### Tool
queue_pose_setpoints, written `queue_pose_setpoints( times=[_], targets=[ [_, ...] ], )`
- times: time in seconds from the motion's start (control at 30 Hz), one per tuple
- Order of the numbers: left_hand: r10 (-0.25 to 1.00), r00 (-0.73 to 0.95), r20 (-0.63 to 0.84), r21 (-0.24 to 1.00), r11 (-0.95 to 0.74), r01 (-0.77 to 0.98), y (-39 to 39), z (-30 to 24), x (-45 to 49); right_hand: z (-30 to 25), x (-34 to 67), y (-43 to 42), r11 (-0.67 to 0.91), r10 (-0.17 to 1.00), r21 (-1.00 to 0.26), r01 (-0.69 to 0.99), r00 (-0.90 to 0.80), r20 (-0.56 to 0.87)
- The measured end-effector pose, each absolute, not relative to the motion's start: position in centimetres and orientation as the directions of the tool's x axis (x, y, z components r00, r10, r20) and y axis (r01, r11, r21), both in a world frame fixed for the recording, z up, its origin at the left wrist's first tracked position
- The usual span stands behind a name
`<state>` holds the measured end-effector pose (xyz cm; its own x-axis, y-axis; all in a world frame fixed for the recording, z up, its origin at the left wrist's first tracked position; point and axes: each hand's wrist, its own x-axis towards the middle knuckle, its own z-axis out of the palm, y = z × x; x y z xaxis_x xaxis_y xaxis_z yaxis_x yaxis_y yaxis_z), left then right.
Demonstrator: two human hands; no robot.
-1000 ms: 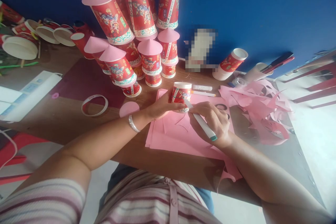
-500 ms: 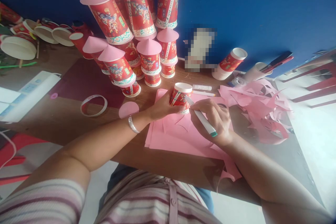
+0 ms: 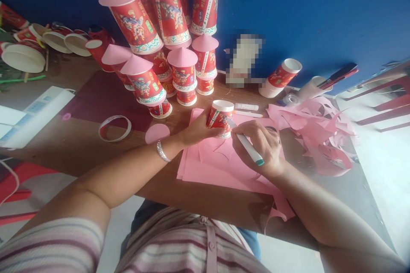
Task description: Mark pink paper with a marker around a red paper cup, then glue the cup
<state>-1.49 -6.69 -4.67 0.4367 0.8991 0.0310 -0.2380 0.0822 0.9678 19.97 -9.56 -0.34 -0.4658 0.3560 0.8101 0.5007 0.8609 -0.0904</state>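
My left hand (image 3: pixel 200 130) grips a red patterned paper cup (image 3: pixel 221 115), upright with its open rim on top, above the pink paper sheets (image 3: pixel 208 166). In my right hand (image 3: pixel 261 143) is a white marker pen (image 3: pixel 250 148) with a green end; its tip meets or nearly meets the cup's lower right side. Fingers partly hide the cup's bottom band. Behind the cup lie a white marker cap or tube (image 3: pixel 246 106) and a thin white pen (image 3: pixel 248 114) with an orange end.
Several stacked red cups with pink paper cones (image 3: pixel 182 57) stand at the back. Pink paper scraps (image 3: pixel 320 136) lie on the right. A cup stack (image 3: pixel 280 79) and a pen holder (image 3: pixel 314 87) stand behind them. A paper ring (image 3: pixel 114 129) and pink disc (image 3: pixel 157 134) lie left.
Almost nothing differs. The cup appears turned slightly in my left hand, and the marker stays at its lower side.
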Motion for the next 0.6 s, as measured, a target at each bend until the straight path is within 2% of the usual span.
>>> queue_pose_setpoints(
  times=[0.6],
  targets=[
    [0.913,0.401,0.075,0.99,-0.02,-0.139,-6.99,-4.64,-1.59,-0.46,20.05,-9.77,0.892,0.326,-0.076,0.446,-0.517,0.792]
  ],
)
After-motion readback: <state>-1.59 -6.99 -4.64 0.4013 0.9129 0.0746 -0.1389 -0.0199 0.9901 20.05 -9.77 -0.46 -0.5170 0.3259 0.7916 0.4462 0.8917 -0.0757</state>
